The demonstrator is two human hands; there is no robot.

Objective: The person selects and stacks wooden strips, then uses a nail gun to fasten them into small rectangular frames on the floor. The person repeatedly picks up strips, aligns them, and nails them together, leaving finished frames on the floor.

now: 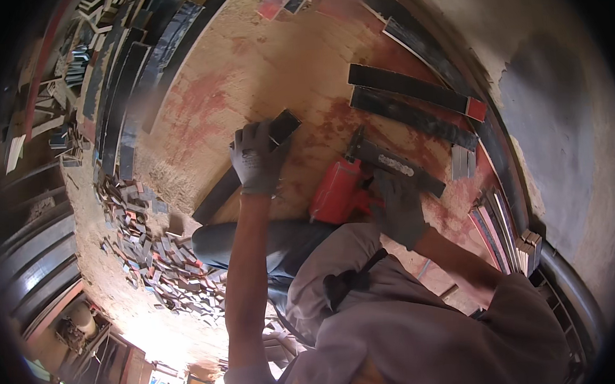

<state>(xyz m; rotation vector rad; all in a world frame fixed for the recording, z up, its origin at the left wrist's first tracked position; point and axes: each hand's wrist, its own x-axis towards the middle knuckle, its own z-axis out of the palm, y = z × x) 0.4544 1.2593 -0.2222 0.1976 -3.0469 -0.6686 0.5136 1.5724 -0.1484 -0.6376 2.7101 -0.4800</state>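
My left hand (255,156), in a grey work glove, is closed over a long narrow black-faced board (219,195) lying aslant on the worktop. The board's far end (285,126) shows past the fingers. To the right, my gloved right hand (399,211) is wrapped round the handle of a red nail gun (334,192). Its dark nose (354,144) points away from me, a little right of the board and apart from it. The gun's long dark magazine (400,166) stretches rightward in front of my right hand, whose fingers are partly hidden.
Two black strips (406,82) lie at the far right of the red-stained wooden surface (259,62). Long dark boards (125,97) are stacked at the left. Many small offcuts (165,262) cover the floor at lower left. A grey wall (553,109) borders the right side.
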